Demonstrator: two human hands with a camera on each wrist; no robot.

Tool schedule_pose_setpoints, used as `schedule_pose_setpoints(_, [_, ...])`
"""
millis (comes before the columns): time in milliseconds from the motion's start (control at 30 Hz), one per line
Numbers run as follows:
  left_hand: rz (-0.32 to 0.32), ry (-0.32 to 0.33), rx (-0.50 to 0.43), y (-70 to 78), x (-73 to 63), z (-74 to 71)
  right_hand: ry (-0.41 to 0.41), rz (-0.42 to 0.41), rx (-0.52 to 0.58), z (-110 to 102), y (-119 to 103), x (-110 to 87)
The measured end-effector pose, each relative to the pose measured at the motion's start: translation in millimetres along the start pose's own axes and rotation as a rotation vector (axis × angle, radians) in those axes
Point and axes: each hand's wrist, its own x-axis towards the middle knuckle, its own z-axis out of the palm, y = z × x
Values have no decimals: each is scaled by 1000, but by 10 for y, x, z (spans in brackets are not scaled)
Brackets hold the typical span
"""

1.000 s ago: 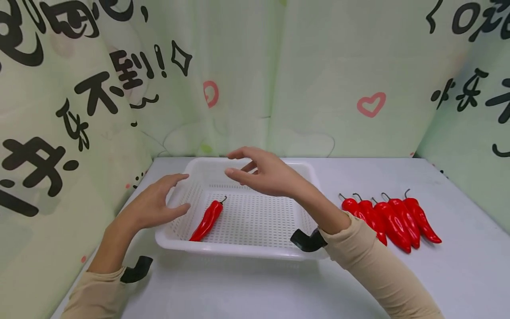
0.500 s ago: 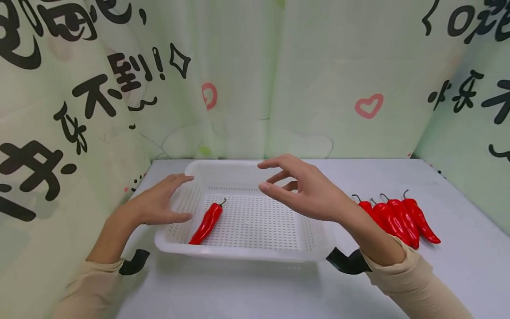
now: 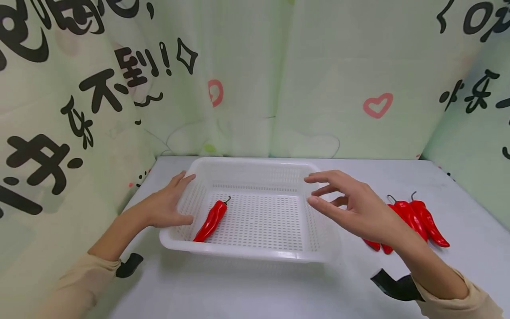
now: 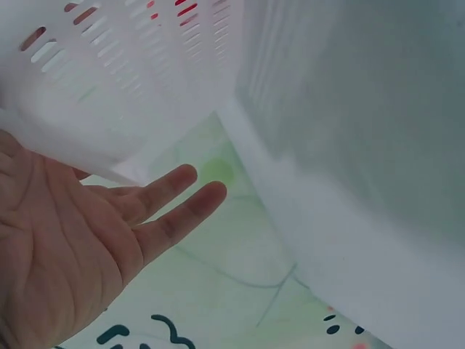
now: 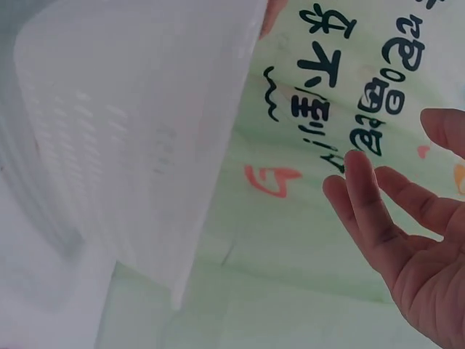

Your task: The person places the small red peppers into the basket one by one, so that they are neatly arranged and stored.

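A white perforated plastic basket [image 3: 255, 254] stands on the table with one red chili pepper [image 3: 212, 220] lying in its left part. At the basket's left rim, my left hand [image 3: 169, 204] has its fingers spread and the thumb over the edge; in the left wrist view, straight fingers [image 4: 185, 211] show beside the outer wall. Whether it bears on the rim, I cannot tell. My right hand [image 3: 354, 201] hovers by the basket's right side, fingers loosely bent, holding nothing. Several red chili peppers [image 3: 430, 223] lie on the table to the right, partly hidden behind that hand and forearm.
The table [image 3: 255, 292] is pale and smooth. A light green curtain [image 3: 318, 79] with black writing and pink hearts encloses it at the back and sides. Black bands [image 3: 398, 285] sit at both sleeve cuffs.
My right hand has moved right, from over the basket to beyond its right rim, covering more of the loose peppers. The left hand has shifted only slightly at the left rim.
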Motion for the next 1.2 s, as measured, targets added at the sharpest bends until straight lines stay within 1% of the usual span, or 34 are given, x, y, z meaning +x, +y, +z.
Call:
schedule_pose_setpoints(67, [-28, -25, -14, -3, 11, -2, 3, 26, 3, -33, 63, -54])
schedule_pose_setpoints(100, [-31, -30, -25, -9, 19, 2, 3, 38, 2, -47, 92, -81])
schedule_pose_setpoints(200, [-14, -25, -65, -26, 28, 23, -7, 77, 14, -80, 172, -161])
schedule_pose_setpoints(300, [8, -4, -103, -43, 38, 50, -7, 114, 17, -103, 243, -247])
schedule_pose_setpoints(433, [14, 13, -174, -58, 23, 68, -5, 154, 22, -123, 312, -329])
schedule_pose_setpoints(533, [24, 5, -251, -63, 10, 69, 0, 158, 23, -134, 347, -373])
schedule_pose_setpoints(633, [39, -17, -330, -69, 8, 70, 8, 150, 18, -137, 375, -408])
schedule_pose_setpoints(767, [52, -36, -406, -65, 8, 77, 16, 144, 6, -131, 408, -449])
schedule_pose_setpoints(1033, [41, -32, -416, -44, 12, 85, 39, 151, -25, -153, 519, -508])
schedule_pose_setpoints(1200, [18, -36, -416, -32, 10, 83, 51, 157, -45, -158, 617, -520])
